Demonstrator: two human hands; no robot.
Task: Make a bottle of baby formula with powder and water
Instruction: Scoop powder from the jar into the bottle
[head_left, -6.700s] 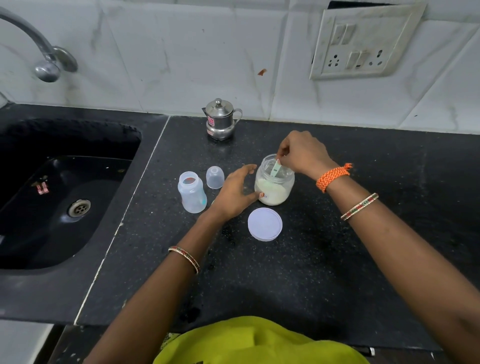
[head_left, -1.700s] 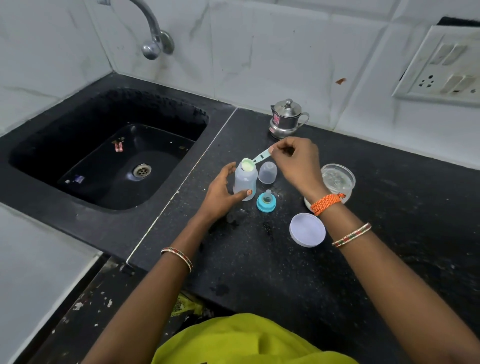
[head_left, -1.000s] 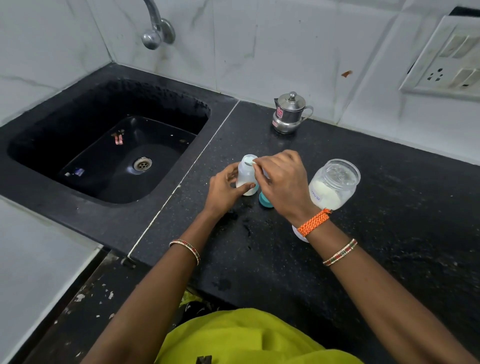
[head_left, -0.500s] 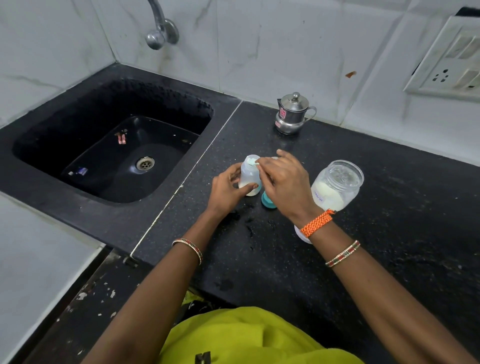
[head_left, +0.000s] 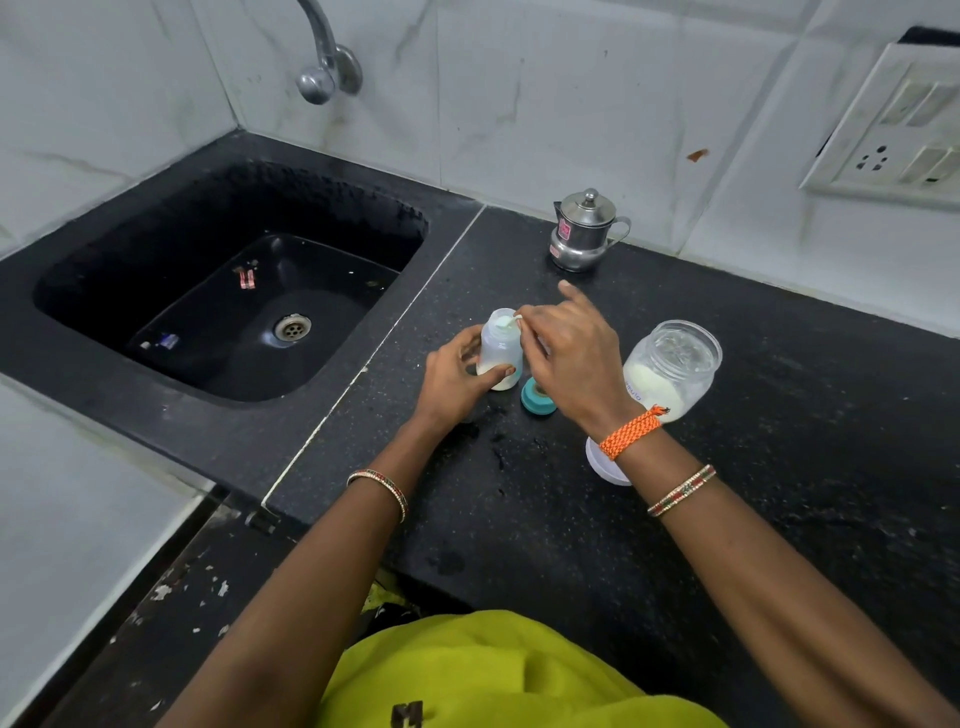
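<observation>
Head view: translucent bottle (head_left: 500, 349), powder at bottom, in left hand (head_left: 453, 375); scoop (head_left: 508, 323) in right-hand (head_left: 570, 358) pinch.

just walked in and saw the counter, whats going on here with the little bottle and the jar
A person is making baby formula. The left hand holds the small bottle upright on the black counter, while the right hand pinches a scoop at the bottle's open mouth. Some white powder lies in the bottle's bottom. The powder jar stands open beside it, and the teal bottle ring lies on the counter, not yet fitted.
</observation>
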